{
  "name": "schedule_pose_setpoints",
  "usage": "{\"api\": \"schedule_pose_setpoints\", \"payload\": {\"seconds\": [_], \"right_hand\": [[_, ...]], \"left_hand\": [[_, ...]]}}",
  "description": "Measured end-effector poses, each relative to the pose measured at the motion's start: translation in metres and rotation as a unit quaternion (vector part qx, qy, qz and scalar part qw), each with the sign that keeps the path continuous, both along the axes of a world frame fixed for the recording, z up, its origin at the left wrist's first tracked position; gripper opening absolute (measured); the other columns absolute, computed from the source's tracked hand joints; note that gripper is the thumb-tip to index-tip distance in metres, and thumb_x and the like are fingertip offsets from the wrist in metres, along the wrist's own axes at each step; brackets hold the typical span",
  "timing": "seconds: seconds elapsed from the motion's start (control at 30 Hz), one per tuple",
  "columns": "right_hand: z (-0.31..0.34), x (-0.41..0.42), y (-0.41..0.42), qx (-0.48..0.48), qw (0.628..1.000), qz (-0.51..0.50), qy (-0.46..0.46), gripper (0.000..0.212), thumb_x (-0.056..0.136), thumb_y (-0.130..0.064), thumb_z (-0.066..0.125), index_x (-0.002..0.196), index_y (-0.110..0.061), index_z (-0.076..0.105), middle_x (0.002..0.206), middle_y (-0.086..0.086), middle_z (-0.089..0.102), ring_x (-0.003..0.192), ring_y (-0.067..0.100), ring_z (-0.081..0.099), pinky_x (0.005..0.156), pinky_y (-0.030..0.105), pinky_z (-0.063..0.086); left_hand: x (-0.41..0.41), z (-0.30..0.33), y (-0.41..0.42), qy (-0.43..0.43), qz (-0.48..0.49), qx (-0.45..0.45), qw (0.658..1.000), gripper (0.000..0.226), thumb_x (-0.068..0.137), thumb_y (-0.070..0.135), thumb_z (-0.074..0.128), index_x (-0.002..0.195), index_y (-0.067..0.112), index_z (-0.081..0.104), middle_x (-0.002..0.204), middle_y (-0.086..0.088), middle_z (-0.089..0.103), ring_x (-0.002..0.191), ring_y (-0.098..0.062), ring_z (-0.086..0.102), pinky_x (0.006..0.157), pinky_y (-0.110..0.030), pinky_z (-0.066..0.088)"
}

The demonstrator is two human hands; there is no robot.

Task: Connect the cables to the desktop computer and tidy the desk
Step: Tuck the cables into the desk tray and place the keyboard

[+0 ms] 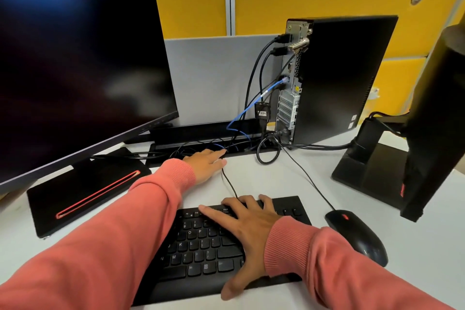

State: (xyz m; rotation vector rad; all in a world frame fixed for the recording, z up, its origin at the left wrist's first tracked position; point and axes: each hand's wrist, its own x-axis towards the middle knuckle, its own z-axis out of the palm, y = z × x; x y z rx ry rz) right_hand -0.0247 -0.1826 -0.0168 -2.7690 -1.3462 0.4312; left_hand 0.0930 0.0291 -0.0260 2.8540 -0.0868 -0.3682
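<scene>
Nearest, the right hand point(247, 231) lies spread flat on the keyboard point(201, 246), fingers straight and pressing the keys, gripping nothing. Just right of it sits the mouse point(357, 236), its thin cord running back toward the computer. Farther out, the left hand point(206, 162) reaches to the keyboard cord point(229, 184) near the cable tray point(201, 137); its fingers look mostly straight and resting on the wire, though whether the fingertips pinch it is hard to tell from here. Beyond, the computer point(334, 78) stands upright with its back facing us, black cables and a blue network cable point(266, 93) already plugged in, slack looped on the desk point(289, 184).

The risk is in the tidying: pulling the keyboard cord through that tangle could snag the loop and tug a plug loose, or drag the mouse off its spot.
</scene>
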Motion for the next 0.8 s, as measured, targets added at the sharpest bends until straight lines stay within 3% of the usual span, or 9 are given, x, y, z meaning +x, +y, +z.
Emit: {"api": "schedule_pose_setpoints", "payload": {"seconds": [0.17, 0.23, 0.27, 0.33, 0.4, 0.47, 0.57, 0.67, 0.8], "right_hand": [[0.002, 0.0, 0.0, -0.006, 1.0, -0.011, 0.017, 0.133, 0.059, -0.081, 0.075, 0.143, -0.063, -0.026, 0.167, 0.004, 0.0, 0.152, 0.036, 0.006, 0.114, 0.069, -0.011], [0.008, -0.001, -0.002, 0.021, 0.998, -0.031, 0.05, 0.121, 0.065, -0.08, 0.072, 0.144, -0.065, -0.02, 0.167, 0.001, 0.006, 0.153, 0.03, 0.009, 0.114, 0.07, -0.011], [0.013, 0.002, -0.004, 0.061, 0.994, -0.056, 0.065, 0.108, 0.071, -0.079, 0.067, 0.147, -0.066, -0.01, 0.164, -0.002, 0.017, 0.151, 0.025, 0.018, 0.117, 0.067, -0.006], [0.02, 0.013, -0.016, 0.186, 0.972, -0.133, 0.061, 0.071, 0.086, -0.073, 0.055, 0.147, -0.061, 0.021, 0.142, -0.015, 0.042, 0.134, 0.018, 0.039, 0.118, 0.049, 0.013], [0.022, 0.038, -0.033, 0.265, 0.937, -0.226, -0.019, 0.045, 0.095, -0.059, 0.052, 0.138, -0.049, 0.043, 0.127, -0.018, 0.048, 0.124, 0.016, 0.046, 0.108, 0.039, 0.027], [0.02, 0.065, -0.049, 0.224, 0.912, -0.331, -0.094, 0.042, 0.098, -0.043, 0.052, 0.139, -0.039, 0.045, 0.133, -0.01, 0.046, 0.129, 0.02, 0.045, 0.105, 0.04, 0.034], [0.009, 0.095, -0.064, 0.117, 0.878, -0.455, -0.093, 0.045, 0.102, -0.033, 0.045, 0.146, -0.03, 0.036, 0.144, 0.0, 0.041, 0.131, 0.027, 0.044, 0.104, 0.044, 0.04], [-0.003, 0.107, -0.069, 0.084, 0.87, -0.48, -0.081, 0.037, 0.105, -0.029, 0.039, 0.141, -0.027, 0.039, 0.138, 0.002, 0.048, 0.126, 0.028, 0.05, 0.1, 0.043, 0.044], [-0.01, 0.115, -0.071, 0.079, 0.873, -0.472, -0.097, 0.021, 0.107, -0.032, 0.035, 0.116, -0.022, 0.051, 0.114, 0.002, 0.063, 0.106, 0.025, 0.061, 0.089, 0.037, 0.05]], "left_hand": [[-0.008, 0.008, 0.006, 0.012, 0.01, -0.002, 1.0, 0.059, 0.106, 0.06, 0.024, 0.161, 0.042, 0.015, 0.17, 0.001, 0.016, 0.155, -0.027, 0.022, 0.126, -0.052, 0.016], [-0.007, 0.009, 0.006, -0.006, 0.004, -0.001, 1.0, 0.059, 0.107, 0.058, 0.026, 0.162, 0.04, 0.016, 0.17, 0.001, 0.017, 0.154, -0.026, 0.024, 0.125, -0.051, 0.017], [-0.004, 0.01, 0.006, -0.017, -0.002, -0.003, 1.0, 0.059, 0.107, 0.057, 0.027, 0.162, 0.038, 0.017, 0.169, 0.002, 0.018, 0.154, -0.025, 0.025, 0.125, -0.051, 0.018], [0.0, 0.008, 0.005, -0.03, -0.015, -0.01, 0.999, 0.059, 0.107, 0.055, 0.029, 0.162, 0.036, 0.017, 0.169, 0.004, 0.02, 0.154, -0.022, 0.025, 0.125, -0.051, 0.019], [0.006, 0.007, 0.003, -0.032, -0.022, -0.01, 0.999, 0.06, 0.108, 0.054, 0.028, 0.163, 0.034, 0.016, 0.17, 0.005, 0.017, 0.156, -0.02, 0.02, 0.126, -0.05, 0.017], [0.013, 0.008, -0.001, -0.034, -0.024, -0.012, 0.999, 0.06, 0.108, 0.052, 0.027, 0.163, 0.032, 0.015, 0.171, 0.004, 0.014, 0.157, -0.019, 0.015, 0.127, -0.049, 0.013], [0.026, 0.004, -0.007, -0.035, -0.019, -0.028, 0.999, 0.06, 0.108, 0.054, 0.027, 0.163, 0.032, 0.015, 0.171, 0.005, 0.011, 0.158, -0.018, 0.011, 0.127, -0.051, 0.011], [0.038, -0.001, -0.015, -0.022, -0.025, -0.014, 0.999, 0.059, 0.108, 0.053, 0.025, 0.163, 0.033, 0.015, 0.171, 0.004, 0.012, 0.158, -0.018, 0.011, 0.127, -0.05, 0.012], [0.044, -0.005, -0.025, 0.001, -0.031, -0.007, 0.999, 0.059, 0.109, 0.053, 0.022, 0.162, 0.029, 0.022, 0.17, -0.001, 0.021, 0.157, -0.021, 0.017, 0.125, -0.042, 0.014]]}}
